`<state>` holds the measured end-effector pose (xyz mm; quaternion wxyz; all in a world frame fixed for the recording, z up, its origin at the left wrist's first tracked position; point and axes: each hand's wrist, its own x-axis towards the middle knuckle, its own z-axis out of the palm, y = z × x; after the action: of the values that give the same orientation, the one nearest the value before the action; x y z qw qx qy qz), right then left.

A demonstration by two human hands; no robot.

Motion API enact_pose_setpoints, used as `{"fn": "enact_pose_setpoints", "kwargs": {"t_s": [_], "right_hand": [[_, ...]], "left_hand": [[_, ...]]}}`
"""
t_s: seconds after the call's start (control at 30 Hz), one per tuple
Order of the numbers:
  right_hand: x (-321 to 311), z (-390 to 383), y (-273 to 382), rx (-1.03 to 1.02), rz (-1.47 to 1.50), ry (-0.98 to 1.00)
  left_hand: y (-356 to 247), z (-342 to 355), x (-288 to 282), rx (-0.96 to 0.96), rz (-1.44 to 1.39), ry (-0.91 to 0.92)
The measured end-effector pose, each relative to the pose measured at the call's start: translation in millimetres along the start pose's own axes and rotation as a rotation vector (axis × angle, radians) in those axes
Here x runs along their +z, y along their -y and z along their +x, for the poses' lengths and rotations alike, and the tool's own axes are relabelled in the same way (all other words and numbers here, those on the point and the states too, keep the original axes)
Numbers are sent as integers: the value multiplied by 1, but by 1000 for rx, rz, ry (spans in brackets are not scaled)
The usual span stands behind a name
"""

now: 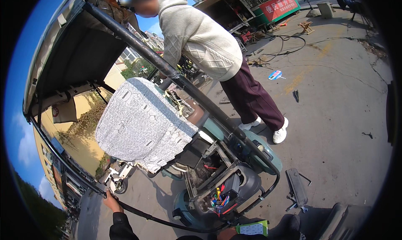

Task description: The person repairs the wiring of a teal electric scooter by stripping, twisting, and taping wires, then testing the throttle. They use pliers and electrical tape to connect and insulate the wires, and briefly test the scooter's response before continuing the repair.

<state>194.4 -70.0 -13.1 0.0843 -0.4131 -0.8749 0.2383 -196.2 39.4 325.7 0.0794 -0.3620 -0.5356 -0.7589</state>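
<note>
Hands (112, 204) — one left, clasping one black bar (140, 214).

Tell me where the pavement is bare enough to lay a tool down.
Bare pavement lies between the white sneakers, the long grey part and the small dark scrap. The vehicle's open bay is crowded with coloured wires and a black box.

Right hand (227, 234) cropped at lower edge

Its fingers and grip can't be made out — the green package (253, 228) beside it is cut off too. The other person's head (143, 4) is blurred; the coloured wires (220, 201) have ends too small to trace.
</note>
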Motion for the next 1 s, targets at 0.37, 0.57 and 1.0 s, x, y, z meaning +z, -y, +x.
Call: {"fn": "enact_pose_setpoints", "kwargs": {"t_s": [0.37, 0.57, 1.0], "right_hand": [[0, -11, 23, 86, -94, -28], [-6, -2, 29, 207, -71, 2], [-7, -1, 24, 170, -148, 177]], "left_hand": [[7, 9, -9, -60, 87, -19], [2, 10, -5, -91, 127, -27], [7, 14, -13, -98, 17, 69]]}}
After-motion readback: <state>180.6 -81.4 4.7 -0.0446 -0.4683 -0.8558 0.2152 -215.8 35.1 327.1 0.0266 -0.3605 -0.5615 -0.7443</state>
